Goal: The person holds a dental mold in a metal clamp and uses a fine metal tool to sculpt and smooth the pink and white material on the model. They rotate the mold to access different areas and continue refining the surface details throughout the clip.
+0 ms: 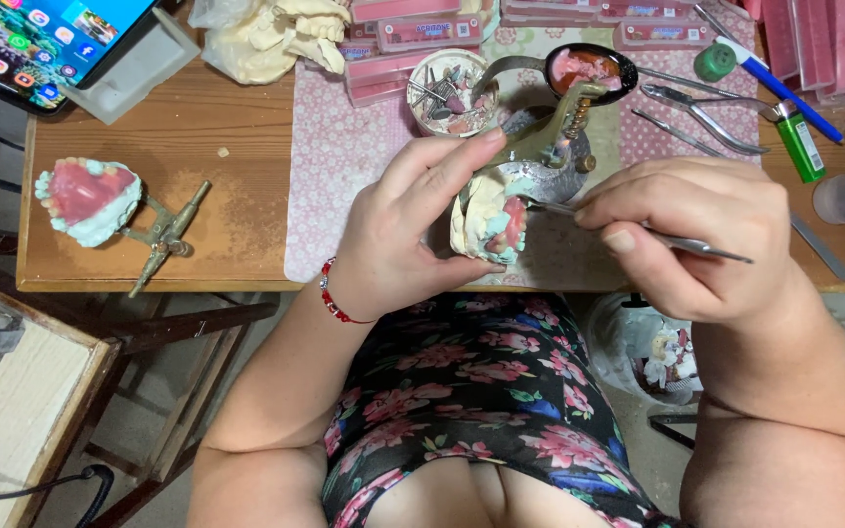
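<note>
My left hand (pixel 413 230) grips a pale plaster dental cast (pixel 486 227) with pink wax and teeth, held above the near edge of the wooden table (pixel 237 210). My right hand (pixel 691 235) pinches a thin metal wax tool (pixel 706 247) whose tip touches the pink wax of the cast. Just behind the cast stands a small metal burner (pixel 555 147) with a spoon of melted pink wax (pixel 589 68) over it.
A second cast with pink wax sits on a metal articulator (pixel 90 200) at the left. A phone (pixel 36 39) lies at the far left, with more plaster casts (pixel 271 34), a bowl of burs (pixel 447 90), pink boxes (pixel 422 34), pliers (pixel 711 112), a green lighter (pixel 799 142).
</note>
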